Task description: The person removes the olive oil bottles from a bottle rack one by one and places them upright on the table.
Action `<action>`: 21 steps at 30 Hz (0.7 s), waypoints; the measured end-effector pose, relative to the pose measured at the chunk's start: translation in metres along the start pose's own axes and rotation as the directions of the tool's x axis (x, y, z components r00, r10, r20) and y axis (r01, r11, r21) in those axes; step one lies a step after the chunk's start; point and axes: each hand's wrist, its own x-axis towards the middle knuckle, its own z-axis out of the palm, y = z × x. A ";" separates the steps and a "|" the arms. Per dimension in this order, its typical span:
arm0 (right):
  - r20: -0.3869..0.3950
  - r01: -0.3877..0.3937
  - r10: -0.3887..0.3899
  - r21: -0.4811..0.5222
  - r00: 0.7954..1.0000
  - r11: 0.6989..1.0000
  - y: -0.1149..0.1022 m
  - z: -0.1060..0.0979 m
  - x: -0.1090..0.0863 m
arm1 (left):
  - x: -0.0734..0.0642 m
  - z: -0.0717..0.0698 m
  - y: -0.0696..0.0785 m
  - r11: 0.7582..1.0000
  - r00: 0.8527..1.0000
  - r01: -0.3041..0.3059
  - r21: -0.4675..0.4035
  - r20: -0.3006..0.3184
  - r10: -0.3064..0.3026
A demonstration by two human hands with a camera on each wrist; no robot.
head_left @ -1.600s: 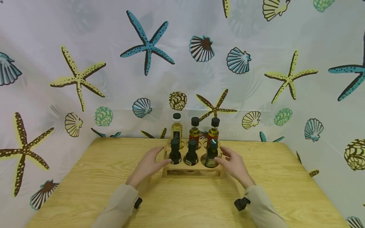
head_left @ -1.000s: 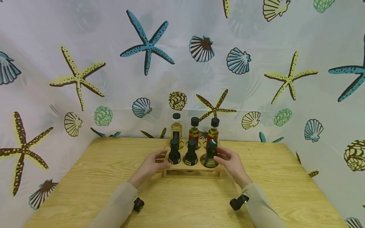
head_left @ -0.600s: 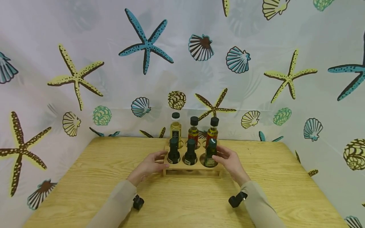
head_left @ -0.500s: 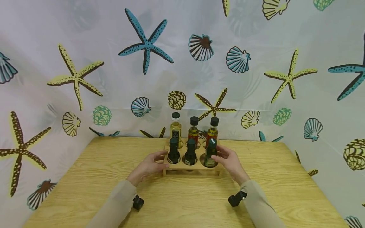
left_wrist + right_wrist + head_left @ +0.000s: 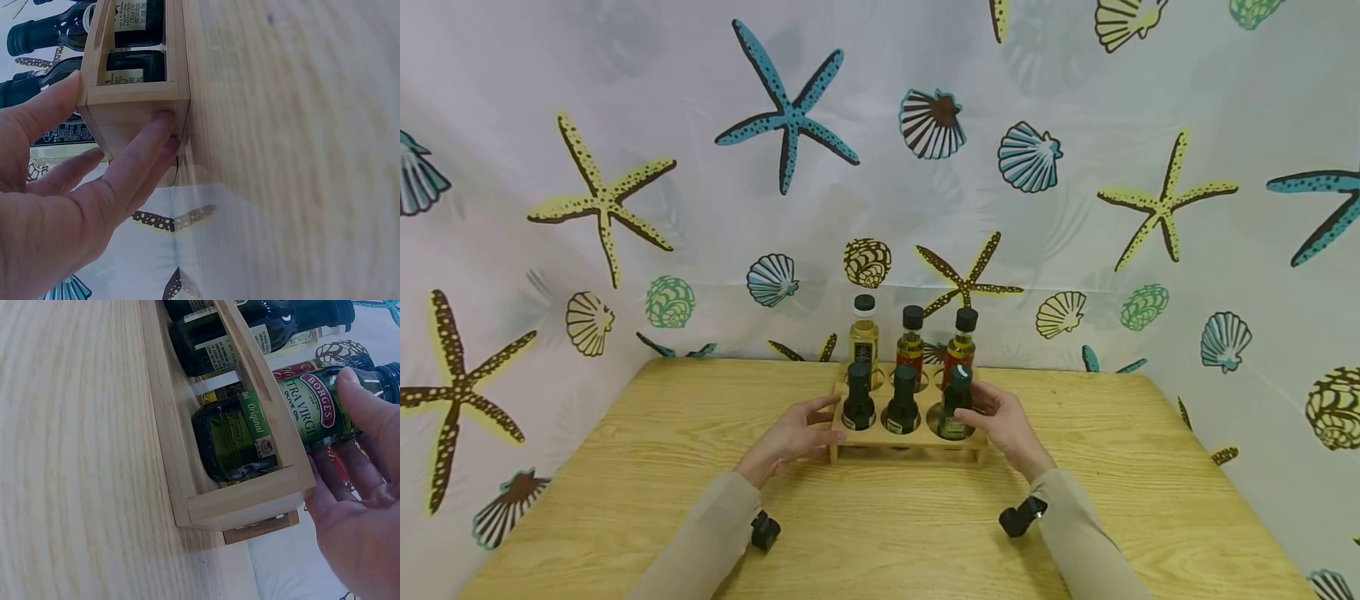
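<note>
A two-tier wooden bottle rack (image 5: pixel 910 437) stands at the table's far side. My left hand (image 5: pixel 795 431) grips its left end, thumb at the front top edge and fingers (image 5: pixel 140 153) along the end panel. At the right end, my right hand (image 5: pixel 1009 423) is around the green olive oil bottle (image 5: pixel 309 409), thumb on its label and fingers behind it by the rack's end. That bottle sits upright in its front hole. Two dark bottles, one at the left (image 5: pixel 858 404) and one in the middle (image 5: pixel 902 408), fill the other front holes.
Behind them in the rack's raised row stand a pale yellow bottle (image 5: pixel 864 342) with a dark cap and two red-labelled bottles (image 5: pixel 910 350). The wooden table (image 5: pixel 895 533) runs back to a white cloth (image 5: pixel 880 217) printed with starfish and shells.
Both hands have come in closer to the rack. My left thumb has dropped to its front edge, and my right thumb has moved further over the olive oil bottle. The rack and bottles stay put.
</note>
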 end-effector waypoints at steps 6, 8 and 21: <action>0.019 0.029 -0.029 -0.016 0.999 0.999 -0.002 0.000 -0.002 | -0.002 0.001 0.002 1.000 1.000 0.002 -0.014 0.013 -0.001; 0.020 0.041 -0.041 -0.009 0.999 0.999 -0.003 0.000 -0.002 | -0.003 0.001 0.003 1.000 1.000 -0.002 -0.010 0.023 0.003; -0.012 0.120 -0.120 0.041 0.993 0.992 -0.010 -0.008 -0.001 | -0.004 0.003 0.004 1.000 1.000 -0.008 0.009 0.026 0.008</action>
